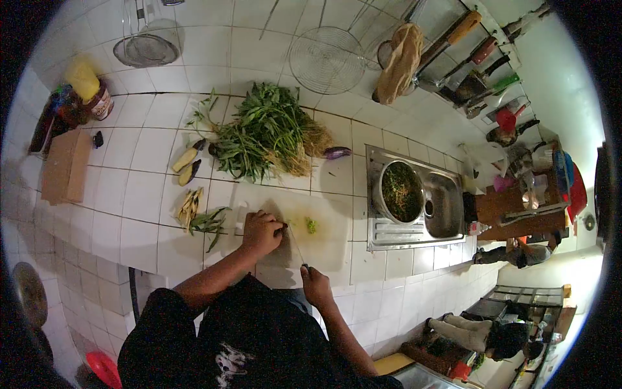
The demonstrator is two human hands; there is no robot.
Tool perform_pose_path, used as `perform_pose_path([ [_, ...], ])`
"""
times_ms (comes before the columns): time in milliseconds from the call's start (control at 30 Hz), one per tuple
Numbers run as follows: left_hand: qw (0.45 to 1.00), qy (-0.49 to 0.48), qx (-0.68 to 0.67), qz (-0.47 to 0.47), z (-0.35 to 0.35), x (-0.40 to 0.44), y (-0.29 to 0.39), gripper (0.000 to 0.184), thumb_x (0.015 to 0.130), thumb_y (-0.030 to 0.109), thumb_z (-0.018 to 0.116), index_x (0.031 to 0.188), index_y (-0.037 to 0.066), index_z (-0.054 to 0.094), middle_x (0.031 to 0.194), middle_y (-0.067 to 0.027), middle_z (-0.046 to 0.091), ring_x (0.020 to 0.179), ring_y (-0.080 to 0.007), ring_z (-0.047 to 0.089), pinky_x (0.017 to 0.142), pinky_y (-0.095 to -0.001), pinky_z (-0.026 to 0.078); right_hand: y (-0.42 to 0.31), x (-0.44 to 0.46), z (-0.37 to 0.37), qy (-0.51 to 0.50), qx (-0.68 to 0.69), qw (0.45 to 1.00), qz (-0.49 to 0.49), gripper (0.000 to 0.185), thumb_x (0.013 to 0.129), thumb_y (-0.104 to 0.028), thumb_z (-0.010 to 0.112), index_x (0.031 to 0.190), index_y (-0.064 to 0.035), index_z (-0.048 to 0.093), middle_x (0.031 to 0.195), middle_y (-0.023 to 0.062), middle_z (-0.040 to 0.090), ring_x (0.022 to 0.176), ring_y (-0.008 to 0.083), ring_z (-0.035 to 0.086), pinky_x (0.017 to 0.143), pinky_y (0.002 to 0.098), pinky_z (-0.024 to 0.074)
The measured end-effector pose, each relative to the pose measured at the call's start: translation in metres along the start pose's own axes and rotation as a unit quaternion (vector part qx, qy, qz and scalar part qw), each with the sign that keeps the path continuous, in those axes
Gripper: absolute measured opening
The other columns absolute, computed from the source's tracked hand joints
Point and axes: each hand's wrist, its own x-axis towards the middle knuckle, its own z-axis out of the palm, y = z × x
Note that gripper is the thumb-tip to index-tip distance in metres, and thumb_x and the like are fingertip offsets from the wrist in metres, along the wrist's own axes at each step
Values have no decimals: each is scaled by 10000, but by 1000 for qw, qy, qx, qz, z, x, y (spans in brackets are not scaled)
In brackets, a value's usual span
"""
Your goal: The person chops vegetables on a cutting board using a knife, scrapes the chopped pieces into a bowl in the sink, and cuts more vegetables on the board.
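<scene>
My left hand [262, 233] is closed on a small dark piece of vegetable at the left part of a white cutting board [334, 243]. Gripped in my right hand [316, 285], at the board's near edge, is a knife [296, 244] whose thin blade points up towards my left fingertips. Chopped green bits [311, 225] lie on the board to the right of the blade. Behind the board is a large heap of leafy greens [265, 133]. Peeled eggplants [186, 159] and a pile of peelings [190, 209] lie to the left, with some loose leaves [210, 222] beside the board.
A purple eggplant [337, 152] lies right of the greens. Further right, a metal bowl of chopped greens [402, 192] stands on the steel sink [444, 204]. A cardboard box [67, 166] is at the far left. Two people [483, 334] [521, 254] stand in the right background.
</scene>
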Motion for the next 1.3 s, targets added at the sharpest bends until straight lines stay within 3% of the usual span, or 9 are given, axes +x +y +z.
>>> perform_pose_path([
  [67,1000,9,8,10,-2,-4,-1,211,623,170,752,827,119,740,851,-67,682,942,-282,601,891,-452,420,3,-7,0,-1,-3,1000,-8,405,997,-341,476,952,37,613,863,321,608,887,509,583,714,512,471],
  [167,1000,11,4,7,1,-5,-5,225,623,175,753,843,129,747,877,-68,683,960,-284,601,907,-453,414,7,-12,5,-20,33,998,54,399,994,-340,478,958,33,617,871,321,610,890,506,588,726,519,472],
  [467,1000,-21,11,-8,-11,-3,-1,181,677,147,725,856,126,744,870,-32,667,982,-244,583,916,-437,373,-1,3,7,-5,-3,1000,-8,410,994,-353,473,967,31,616,849,313,615,884,501,593,727,504,479],
  [533,1000,-6,17,7,-12,-7,-1,221,649,181,724,866,148,747,887,-66,689,927,-298,602,914,-459,416,0,-4,3,-17,18,999,46,415,994,-358,473,964,31,616,848,310,618,878,502,595,727,506,481],
  [767,1000,11,-12,-23,-6,-4,-6,177,631,178,724,804,139,722,824,-65,675,889,-275,601,841,-460,435,2,-23,5,-25,29,998,49,421,997,-361,468,940,31,608,829,319,601,852,516,581,688,521,468],
  [833,999,-37,7,-37,-13,-3,-2,154,662,148,736,815,148,733,893,-37,688,945,-262,595,882,-443,396,2,-19,11,-9,14,999,29,413,999,-354,469,943,31,609,822,319,601,842,519,575,671,519,464],
  [967,999,-19,19,-27,-12,-6,-4,157,654,156,735,811,147,738,887,-28,677,974,-255,583,877,-444,401,2,-9,13,5,21,1000,-18,404,1000,-347,469,954,28,616,831,313,614,842,520,577,676,519,466],
  [1033,1000,0,31,2,-15,-6,-6,157,615,197,739,765,148,728,897,-25,677,889,-260,596,821,-446,437,-1,-6,8,-7,5,1000,2,409,999,-350,472,967,31,617,838,308,620,843,518,582,686,517,466],
  [1300,1000,-19,-2,-20,-9,-4,-8,159,652,182,740,807,147,744,856,-34,696,921,-254,594,865,-443,407,6,-26,1,-19,30,998,44,422,991,-369,487,994,30,625,843,310,620,871,500,596,712,500,474],
])
